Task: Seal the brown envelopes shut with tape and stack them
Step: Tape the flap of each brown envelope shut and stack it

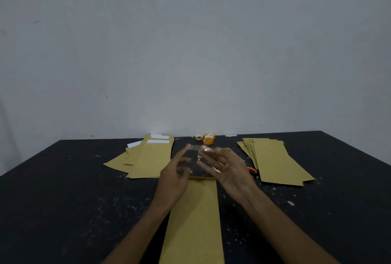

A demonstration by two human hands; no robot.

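Observation:
A brown envelope (194, 217) lies lengthwise on the black table (63, 200) in front of me. Above its far end, a clear strip of tape (195, 147) stretches between my two hands. My left hand (175, 177) holds one end on a raised fingertip, and my right hand (226, 168) holds the other end on its fingertips. The fingers of both hands are spread. A pile of brown envelopes with white paper showing (148, 157) lies at the left. A second fanned pile of brown envelopes (275, 162) lies at the right.
Three orange-cored tape rolls (206, 138) stand at the table's far edge by the grey wall. An orange-handled tool (251, 170) lies partly hidden behind my right hand. White flecks dot the tabletop.

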